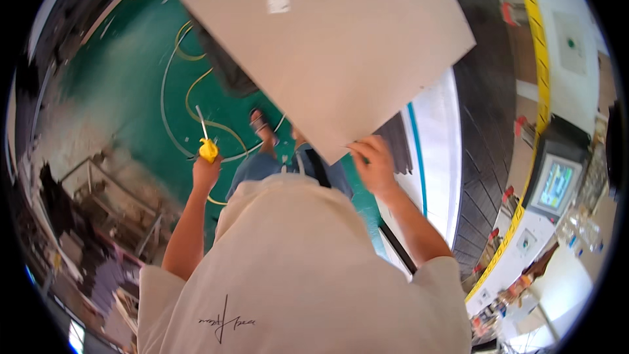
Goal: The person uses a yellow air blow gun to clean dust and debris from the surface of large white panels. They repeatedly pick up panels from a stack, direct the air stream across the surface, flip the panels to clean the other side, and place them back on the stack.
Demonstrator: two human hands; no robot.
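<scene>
On the left, my left hand (207, 172) is closed round a yellow air blow gun (208, 149) whose thin pale nozzle points away from me. My right hand (373, 162) is at the near edge of a large beige board (341, 46), close to its corner. Thumb and fingers pinch together at that edge; the exact contact is small and partly hidden. The board spans the upper middle and bears a white label (278, 0).
Yellow hose (190, 95) and a pale hose (164, 101) curl over the green floor (124, 72). To the right are a dark slatted machine bed (488, 111), a yellow strip (541, 59) and a control screen (557, 183). A metal frame (147, 236) stands at left.
</scene>
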